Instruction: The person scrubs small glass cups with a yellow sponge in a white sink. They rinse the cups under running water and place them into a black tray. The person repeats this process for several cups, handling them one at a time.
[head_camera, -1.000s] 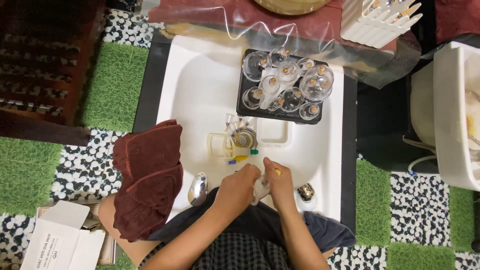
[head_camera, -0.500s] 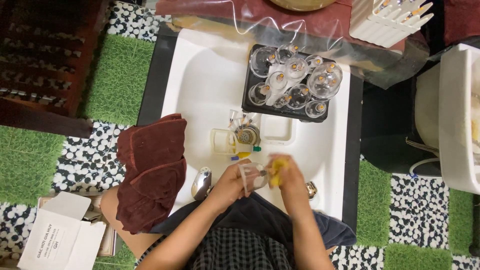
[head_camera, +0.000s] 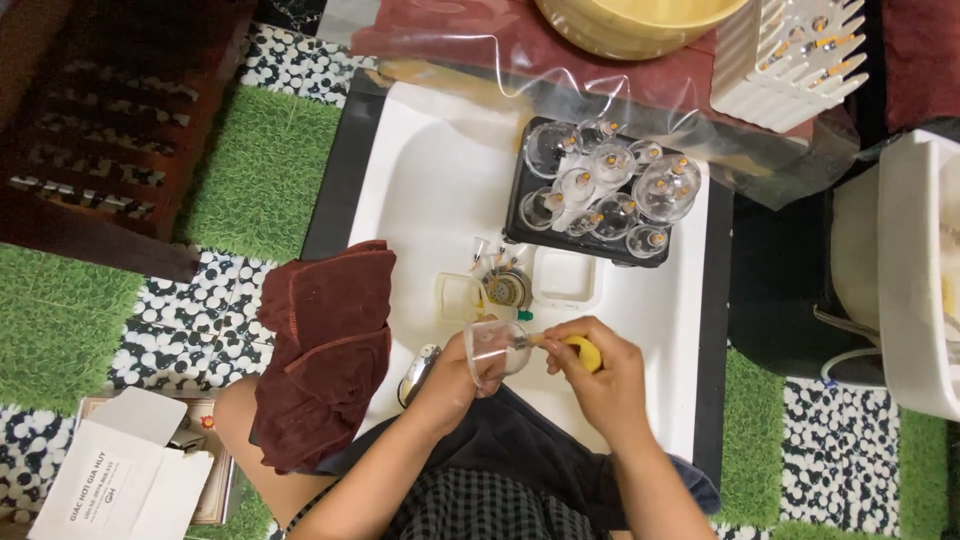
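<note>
My left hand (head_camera: 452, 375) holds a clear glass cup (head_camera: 497, 347) over the front edge of a white sink (head_camera: 440, 180). My right hand (head_camera: 600, 370) grips a small brush with a yellow handle (head_camera: 582, 352), and its tip reaches into the cup's mouth. Both hands are close together, just in front of the drain (head_camera: 508, 288), where a few small pieces lie.
A black tray (head_camera: 520, 215) at the back of the sink carries several clear glass cups (head_camera: 668, 187). A dark red towel (head_camera: 325, 345) hangs over the sink's left rim. A white box (head_camera: 115, 480) lies bottom left, a white rack (head_camera: 790, 60) top right, a yellow basin (head_camera: 640, 20) above.
The view has shifted slightly. My hands have moved a little away from my body, and the cup is now turned with the brush tip inside it.
</note>
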